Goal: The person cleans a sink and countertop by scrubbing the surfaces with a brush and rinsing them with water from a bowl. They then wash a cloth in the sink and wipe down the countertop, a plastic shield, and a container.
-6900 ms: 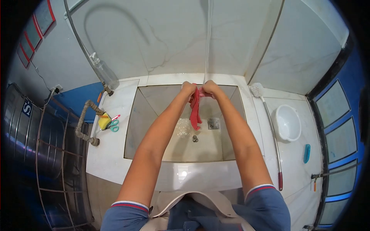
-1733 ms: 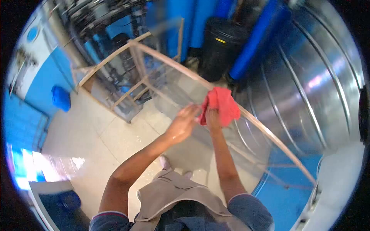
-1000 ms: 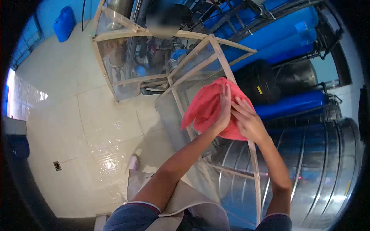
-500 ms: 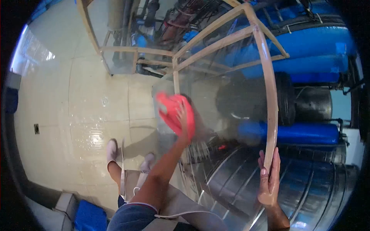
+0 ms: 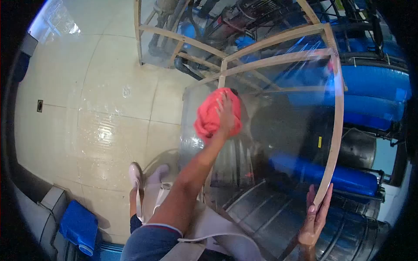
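A bunched red cloth (image 5: 209,114) lies against a clear plastic sheet (image 5: 278,117) stretched over a wooden frame (image 5: 337,108). On top of the cloth my left hand (image 5: 225,114) presses, fingers bent over it. At the lower right, my right hand (image 5: 314,217) grips the lower end of the frame's right bar, the thumb on one side and fingers on the other. Behind the see-through sheet a blue cylinder (image 5: 348,176) and dark tanks show, blurred by the plastic.
Wet tiled floor (image 5: 104,135) spreads at the left, with a small drain (image 5: 40,105). A blue container (image 5: 80,226) stands at the lower left. Pipes and a reddish motor (image 5: 230,21) sit behind more framing at the top. Large blue cylinders (image 5: 370,82) are at the upper right.
The view has shifted, so the frame appears farther right and lower. My left hand and the cloth have moved over the sheet, and the cloth looks more bunched. My right hand keeps its grip.
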{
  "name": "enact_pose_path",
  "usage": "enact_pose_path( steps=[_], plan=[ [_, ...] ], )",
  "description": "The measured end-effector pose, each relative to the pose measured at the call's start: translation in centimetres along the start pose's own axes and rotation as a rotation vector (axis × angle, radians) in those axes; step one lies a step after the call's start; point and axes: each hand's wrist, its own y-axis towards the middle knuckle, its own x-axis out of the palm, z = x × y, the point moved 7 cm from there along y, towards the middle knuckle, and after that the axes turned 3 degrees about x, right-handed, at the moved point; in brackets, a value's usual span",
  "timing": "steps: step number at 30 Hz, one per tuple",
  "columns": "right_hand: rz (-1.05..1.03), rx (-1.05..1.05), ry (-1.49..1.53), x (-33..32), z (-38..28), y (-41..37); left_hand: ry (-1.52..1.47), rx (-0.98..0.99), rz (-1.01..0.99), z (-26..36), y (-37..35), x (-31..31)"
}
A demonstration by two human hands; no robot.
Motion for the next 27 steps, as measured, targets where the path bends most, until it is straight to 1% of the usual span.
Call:
enact_pose_path(
  steps=[2,3,4,5,6,7,8,9,10,12,13,14,15,16,17,19,20,21,23,24,25,26,27],
  plan=[
    [0.001,-0.003,0.001,0.0,0.0,-0.2,1.065,0.115,0.349,5.1,-2.9,1.1],
    [-0.003,-0.019,-0.003,-0.1,0.2,-0.2,0.963,0.255,0.474,10.7,-4.7,0.3],
    [-0.008,-0.034,-0.010,-0.2,0.4,-0.1,0.853,0.391,0.593,16.8,-6.6,-3.1],
    [-0.003,-0.031,-0.013,-0.4,0.6,0.0,0.848,0.394,0.591,19.4,-6.7,-6.2],
    [0.003,-0.052,-0.118,-0.6,0.7,0.0,0.261,0.577,0.426,21.6,-6.2,-9.1],
    [0.012,-0.081,-0.226,-0.9,0.8,0.2,-0.334,0.719,0.246,22.8,-5.2,-11.0],
    [0.001,-0.072,-0.193,-1.1,1.2,0.4,-0.447,0.668,0.265,20.5,-2.8,-10.1],
    [0.009,-0.071,-0.200,-1.4,1.3,0.3,-0.559,0.610,0.279,16.4,-1.0,-7.3],
    [0.004,-0.070,-0.180,-1.4,1.3,0.4,-0.487,0.522,0.262,12.4,0.9,-5.1],
    [-0.013,-0.041,-0.100,-1.1,1.2,0.4,-0.002,0.300,0.222,2.5,1.0,1.2],
    [-0.012,-0.042,-0.096,-1.3,1.2,0.5,0.193,0.233,0.221,-1.1,-0.6,3.9],
    [-0.016,-0.046,-0.087,-1.3,1.3,0.5,0.257,0.213,0.200,1.4,-3.0,2.4],
    [-0.024,-0.048,-0.079,-1.3,1.4,0.5,0.322,0.189,0.177,5.5,-6.5,0.1],
    [0.009,-0.040,-0.164,-1.7,1.8,0.5,0.298,0.265,0.154,8.9,-9.7,0.4],
    [0.001,-0.039,-0.160,-1.4,1.5,0.7,0.274,0.341,0.129,11.3,-11.7,0.3],
    [0.043,0.063,0.090,-1.1,1.4,0.7,-0.114,0.733,-0.004,18.8,-13.4,-7.5],
    [0.048,0.052,0.083,-1.3,1.9,0.7,-0.220,0.746,-0.013,19.9,-11.3,-8.9],
    [0.101,0.065,0.046,-1.5,2.1,0.7,-0.329,0.761,-0.014,20.3,-7.5,-9.5],
    [0.151,0.232,-0.098,-1.1,0.5,0.6,-0.504,0.729,-0.063,17.3,0.8,-8.7],
    [0.150,0.211,-0.066,-0.9,0.5,0.8,-0.771,0.552,-0.017,13.2,6.1,-7.4],
    [0.151,0.192,-0.039,-0.9,0.8,0.8,-1.033,0.361,0.028,7.7,10.6,-4.2],
    [0.177,0.130,-0.198,-1.1,0.7,0.9,-0.541,0.373,0.258,0.3,13.3,-0.1],
    [0.202,0.174,-0.119,-0.9,1.2,1.0,-0.040,0.362,0.463,-5.8,14.0,2.6]
  ],
)
